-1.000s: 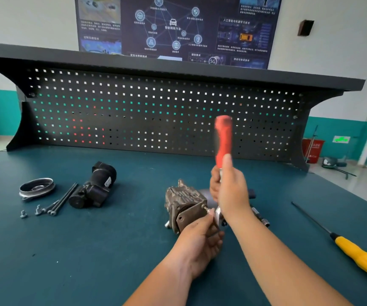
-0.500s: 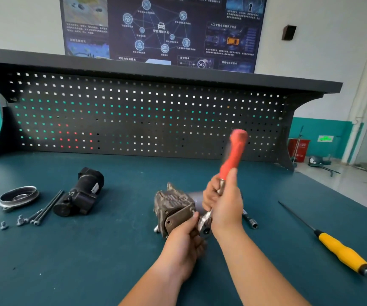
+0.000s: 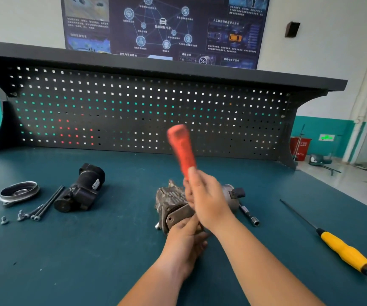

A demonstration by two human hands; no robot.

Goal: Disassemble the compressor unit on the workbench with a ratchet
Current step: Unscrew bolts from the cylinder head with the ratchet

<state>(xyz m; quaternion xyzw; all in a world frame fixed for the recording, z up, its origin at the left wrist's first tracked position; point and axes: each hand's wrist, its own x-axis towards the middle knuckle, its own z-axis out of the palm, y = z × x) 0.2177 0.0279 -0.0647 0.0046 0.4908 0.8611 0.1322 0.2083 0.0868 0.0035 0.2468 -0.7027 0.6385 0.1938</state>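
Nearest, the left hand (image 3: 187,237) is bracing the near end of the compressor unit (image 3: 171,199), its grip curling round the flange. Just beyond, the right hand (image 3: 206,195) is clamping its grip on the ratchet (image 3: 181,149), whose red handle is standing nearly upright, leaning left, above the unit lying mid-tabletop (image 3: 89,250).

A blurred red-handled ratchet (image 3: 181,149) is gripped by the right hand (image 3: 206,202) above the compressor unit (image 3: 171,199), which is held at its near end by the left hand (image 3: 187,237) on the table (image 3: 111,250), with a yellow screwdriver (image 3: 343,252) laid to the right and a black part (image 3: 81,188) and bolts (image 3: 45,204) to the left.
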